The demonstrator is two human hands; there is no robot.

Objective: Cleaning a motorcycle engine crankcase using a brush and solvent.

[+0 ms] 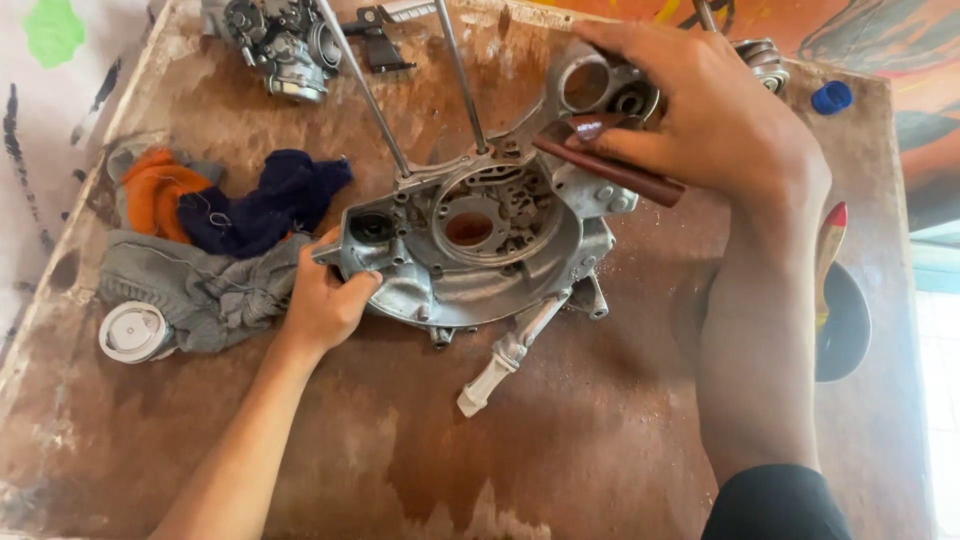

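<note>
The left hand (pixel 325 300) is gripping the left edge of a cast aluminium engine case (pixel 470 235), fingers curled tight around its rim. The right hand (pixel 710 120) is pinching a folded strip of reddish-brown abrasive paper (pixel 610 165) against the case's upper right edge, fingers closed narrow on it. The case is lying flat at the centre of the frame, dull grey and ribbed, with a round opening in its middle and 2 thin steel studs (pixel 365 90) rising toward the top. The table (pixel 560 440) is showing worn, rust-brown, blotchy board, with open room along the lower half. A heap of orange, navy and grey rags (pixel 215 240) is lying left of the case, a white round cap (pixel 133 330) beside it. A carburettor (pixel 280 45) is sitting at upper left, a blue cap (pixel 831 97) at upper right.
</note>
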